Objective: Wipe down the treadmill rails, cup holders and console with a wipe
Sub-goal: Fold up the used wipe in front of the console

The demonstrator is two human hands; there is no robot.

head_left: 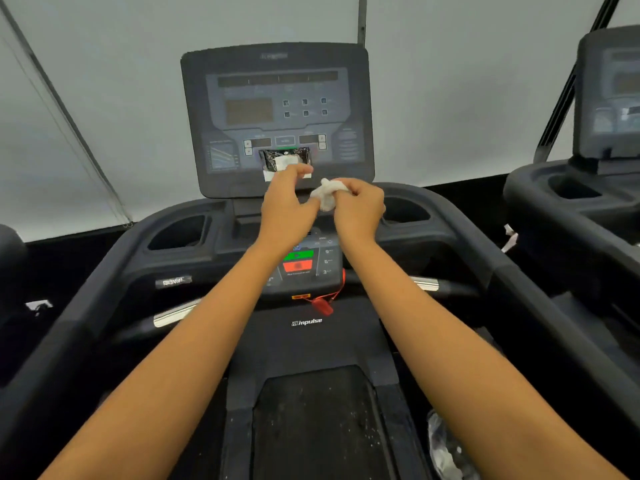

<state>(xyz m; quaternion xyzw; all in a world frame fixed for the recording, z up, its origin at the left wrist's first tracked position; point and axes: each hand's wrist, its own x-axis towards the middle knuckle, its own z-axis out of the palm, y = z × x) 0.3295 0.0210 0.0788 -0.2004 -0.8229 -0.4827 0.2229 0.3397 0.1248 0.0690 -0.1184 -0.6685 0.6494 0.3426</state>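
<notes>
While your right hand (358,211) closed around the crumpled white wipe (325,197), your left hand (285,206) pinched its near edge, just left of that grip. Behind both hands, a dark wipe packet (282,157) leaned against the console (277,109).

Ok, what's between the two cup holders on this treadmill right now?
In the head view, both hands sit between the left cup holder and right cup holder: the left hand reaches toward the wipe packet, and the right hand holds a bunched wipe.
</notes>
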